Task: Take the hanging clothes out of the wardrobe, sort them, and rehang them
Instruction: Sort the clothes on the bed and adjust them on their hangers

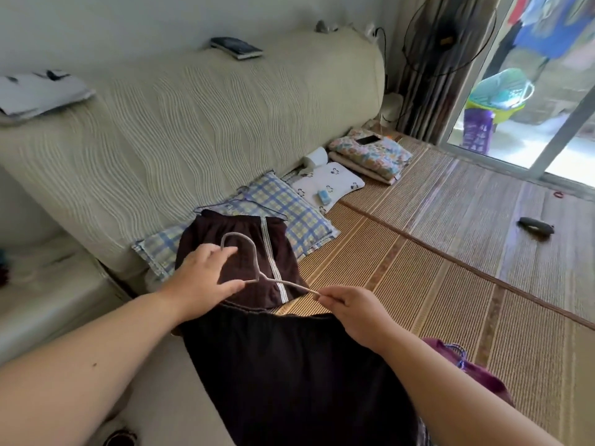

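A pale wire hanger (257, 268) is held over the bed between both hands. My left hand (201, 281) grips it near the hook and neck. My right hand (351, 312) pinches the end of its right arm. Under the hanger lie dark brown shorts (225, 243) with a white side stripe, resting partly on a checked pillow (289, 207). A large black garment (289, 375) spreads below my hands toward me. Another thin wire hanger (244, 204) lies at the shorts' waistband. A purple garment (476, 375) shows by my right forearm.
A cream padded headboard (193, 123) runs along the left, with a dark book (236, 47) on top. A white patterned pillow (328, 185) and folded floral bedding (370, 156) with a phone lie further up. A woven bamboo mat (450, 252) covers the bed; a dark object (536, 226) rests on it.
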Motion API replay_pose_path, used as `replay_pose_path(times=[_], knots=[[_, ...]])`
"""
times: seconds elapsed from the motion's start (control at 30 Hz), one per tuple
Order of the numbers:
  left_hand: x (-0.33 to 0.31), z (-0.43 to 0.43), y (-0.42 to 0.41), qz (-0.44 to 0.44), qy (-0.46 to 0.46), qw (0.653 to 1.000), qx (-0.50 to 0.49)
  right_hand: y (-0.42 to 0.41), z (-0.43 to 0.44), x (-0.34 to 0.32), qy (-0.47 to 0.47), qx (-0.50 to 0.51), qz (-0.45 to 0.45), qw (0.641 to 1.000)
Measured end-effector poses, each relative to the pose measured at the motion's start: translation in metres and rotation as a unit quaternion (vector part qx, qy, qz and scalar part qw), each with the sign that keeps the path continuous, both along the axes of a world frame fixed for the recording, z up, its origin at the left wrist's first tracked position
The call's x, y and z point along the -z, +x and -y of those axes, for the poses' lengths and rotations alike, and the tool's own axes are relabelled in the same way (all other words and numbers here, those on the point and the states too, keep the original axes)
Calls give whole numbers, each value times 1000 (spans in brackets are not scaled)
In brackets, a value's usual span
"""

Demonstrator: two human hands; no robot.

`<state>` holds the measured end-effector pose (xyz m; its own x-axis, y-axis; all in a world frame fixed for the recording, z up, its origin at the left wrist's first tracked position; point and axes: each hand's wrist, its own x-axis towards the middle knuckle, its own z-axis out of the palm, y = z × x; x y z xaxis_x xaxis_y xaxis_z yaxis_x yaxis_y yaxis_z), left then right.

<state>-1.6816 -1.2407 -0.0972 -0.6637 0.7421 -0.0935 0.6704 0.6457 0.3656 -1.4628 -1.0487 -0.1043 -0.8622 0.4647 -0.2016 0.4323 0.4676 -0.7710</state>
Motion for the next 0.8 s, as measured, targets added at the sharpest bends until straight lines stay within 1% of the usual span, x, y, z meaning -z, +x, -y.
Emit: replay_pose_path(times=[0.07,0.1,0.13,0.2,0.33,0.4,0.47,0.57,0.7,0.8], knots=[[7,25,-26,80,-31,996,-27,-12,20,-1,-5,14,2,1000],[10,36,-38,109,-43,993,-20,-18,31,-2,-14,28,-5,999],[11,46,-49,114,-56,992,2,-26,42,-4,-26,44,-18,999],[7,66,-68,86,-56,994,47,-40,64,-9,-48,68,-40,996],[-19,99,-102,76,25,993,82,-66,94,-16,-87,100,-64,989],[-30,104,-116,48,58,992,100,-76,100,-16,-96,116,-80,985],[-33,93,-126,13,74,991,114,-79,96,-16,-98,143,-92,980],[-23,54,-129,-8,87,986,142,-76,74,-9,-88,200,-98,971],[9,-11,-121,18,69,980,185,-61,28,19,-75,247,-63,964],[35,-61,-117,34,23,979,200,-56,-10,47,-61,251,-19,966]])
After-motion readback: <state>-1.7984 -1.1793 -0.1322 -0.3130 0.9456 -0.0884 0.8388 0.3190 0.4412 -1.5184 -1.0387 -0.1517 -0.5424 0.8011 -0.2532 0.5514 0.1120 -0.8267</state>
